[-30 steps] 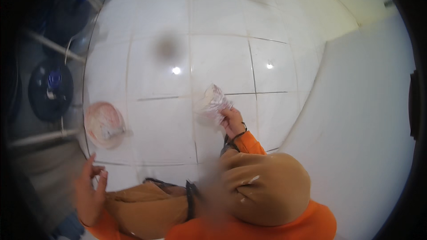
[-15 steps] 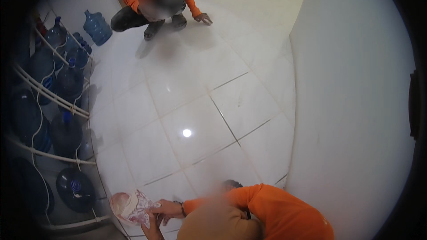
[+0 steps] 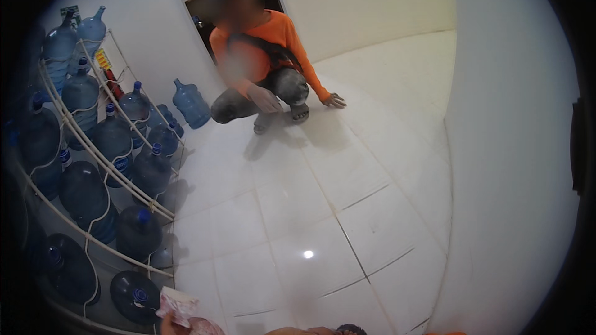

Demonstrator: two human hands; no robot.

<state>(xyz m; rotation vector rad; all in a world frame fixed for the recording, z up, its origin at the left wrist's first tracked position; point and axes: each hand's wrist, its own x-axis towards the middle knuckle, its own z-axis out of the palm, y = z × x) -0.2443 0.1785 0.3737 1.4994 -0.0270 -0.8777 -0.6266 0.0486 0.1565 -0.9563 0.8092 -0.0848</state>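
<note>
At the lower left, my left hand [image 3: 168,325] is closed on a crumpled white-and-pink packet [image 3: 179,306]. Its fingers show only in part, and the lower edge cuts off the wrist. Right beside the packet is the rim of a pink bowl [image 3: 206,327], mostly below the picture. My right hand does not show clearly. A tan strip [image 3: 288,331] lies along the lower edge, and I cannot tell what it is. A bit of orange sleeve [image 3: 444,333] shows at the lower right.
On the left stands a white rack [image 3: 115,245] of large blue water bottles [image 3: 138,234]. Another bottle [image 3: 191,104] is on the floor by the far wall. A person [image 3: 273,56] in orange squats ahead, one hand on white tiles [image 3: 248,223]. A pale wall [image 3: 509,149] rises on the right.
My view has tipped upward, so the squatting person and rack sit lower in it. Both hands and the bowl have slid toward the lower edge. The packet now stands raised beside the bowl.
</note>
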